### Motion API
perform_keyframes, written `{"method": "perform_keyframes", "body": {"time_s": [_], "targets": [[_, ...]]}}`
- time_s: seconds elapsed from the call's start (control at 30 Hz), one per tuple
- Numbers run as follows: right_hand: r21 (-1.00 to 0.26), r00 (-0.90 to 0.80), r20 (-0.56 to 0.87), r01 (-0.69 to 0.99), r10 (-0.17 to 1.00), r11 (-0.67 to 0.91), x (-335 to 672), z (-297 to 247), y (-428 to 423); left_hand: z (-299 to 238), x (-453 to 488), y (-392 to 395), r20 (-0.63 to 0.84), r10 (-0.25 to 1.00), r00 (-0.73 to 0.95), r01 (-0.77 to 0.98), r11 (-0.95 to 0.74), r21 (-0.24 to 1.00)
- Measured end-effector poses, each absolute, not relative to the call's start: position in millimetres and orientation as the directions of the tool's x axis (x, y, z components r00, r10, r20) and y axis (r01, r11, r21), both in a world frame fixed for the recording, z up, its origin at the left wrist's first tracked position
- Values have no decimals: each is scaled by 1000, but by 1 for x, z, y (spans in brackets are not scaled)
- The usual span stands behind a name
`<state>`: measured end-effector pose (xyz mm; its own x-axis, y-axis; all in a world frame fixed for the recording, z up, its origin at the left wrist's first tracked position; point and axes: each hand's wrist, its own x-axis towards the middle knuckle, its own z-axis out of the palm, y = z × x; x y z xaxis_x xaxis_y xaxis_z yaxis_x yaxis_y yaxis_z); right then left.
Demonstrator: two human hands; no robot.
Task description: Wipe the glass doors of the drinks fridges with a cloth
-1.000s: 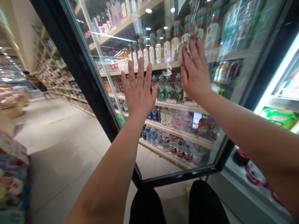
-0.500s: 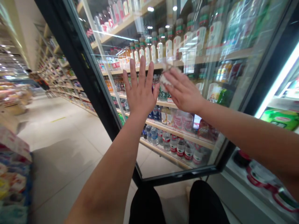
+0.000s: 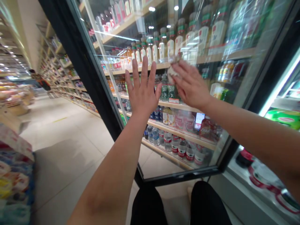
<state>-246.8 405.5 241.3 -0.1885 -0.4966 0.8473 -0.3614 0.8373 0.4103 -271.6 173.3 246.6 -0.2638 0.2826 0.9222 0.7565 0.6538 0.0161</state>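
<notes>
A black-framed glass door [image 3: 164,173] stands ajar in front of me, with shelves of bottles showing in its glass. Spread flat against the pane, my left hand [image 3: 143,93] has its fingers apart and holds nothing. To its right, my right hand [image 3: 193,86] presses a crumpled whitish cloth [image 3: 172,74] to the glass. The fingers bend over the cloth and hide part of it; that hand is slightly blurred.
Lit cooler shelves with bottles [image 3: 260,175] and a green package [image 3: 283,117] are at the right. Long stocked shelving [image 3: 67,72] runs along the left aisle, where a person [image 3: 38,79] stands far off. Packaged goods [image 3: 16,175] sit at the lower left. My dark-clad knees are below the door.
My right hand, with the cloth, has slid a little to the right across the glass, away from my left hand. The left hand stays in place on the pane.
</notes>
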Motion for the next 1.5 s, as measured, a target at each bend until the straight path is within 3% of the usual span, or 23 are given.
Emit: {"method": "perform_keyframes", "body": {"time_s": [0.1, 0.13, 0.23, 0.3, 0.47, 0.6, 0.67, 0.83, 0.87, 0.97, 1.03, 1.2, 1.37, 1.4, 1.5], "targets": [[290, -32, 950, -290, -312, 912, -248, 244, 408, 246, -270, 173, 925, 279, -258, 745, 667, 6], [312, -10, 944, -291, -329, 904, -248, 242, 406, 246, -270, 173, 924, 281, -261, 742, 670, 6], [465, -100, 839, -376, -534, 801, -248, 229, 402, 247, -268, 173, 916, 288, -279, 745, 667, 17], [473, -170, 802, -407, -573, 781, -249, 227, 401, 247, -268, 173, 915, 288, -282, 748, 663, 23], [324, 48, 945, -273, -324, 906, -252, 231, 398, 246, -269, 174, 923, 280, -264, 738, 675, 6], [524, -35, 825, -328, -564, 786, -249, 214, 387, 247, -268, 174, 916, 287, -281, 735, 678, 13], [542, -82, 800, -329, -595, 774, -249, 213, 389, 247, -268, 174, 912, 288, -291, 742, 670, 26], [285, 22, 957, -263, -290, 922, -253, 226, 398, 247, -267, 173, 910, 289, -299, 766, 641, 48], [301, 19, 951, -279, -308, 912, -253, 224, 396, 247, -267, 173, 910, 287, -299, 767, 639, 50], [462, -52, 860, -346, -508, 817, -252, 216, 392, 248, -267, 174, 909, 287, -303, 764, 643, 52], [484, -91, 832, -365, -548, 795, -252, 219, 395, 248, -266, 174, 908, 286, -307, 755, 654, 49], [278, -44, 952, -302, -304, 912, -252, 233, 404, 248, -266, 174, 910, 285, -302, 761, 647, 50], [487, -139, 813, -371, -566, 791, -248, 223, 401, 248, -267, 174, 910, 282, -303, 761, 646, 53], [478, -114, 832, -349, -542, 806, -248, 226, 403, 248, -266, 174, 906, 283, -314, 763, 643, 63], [310, -1, 947, -248, -320, 918, -247, 234, 411, 248, -265, 174, 897, 288, -336, 769, 634, 85]]}}
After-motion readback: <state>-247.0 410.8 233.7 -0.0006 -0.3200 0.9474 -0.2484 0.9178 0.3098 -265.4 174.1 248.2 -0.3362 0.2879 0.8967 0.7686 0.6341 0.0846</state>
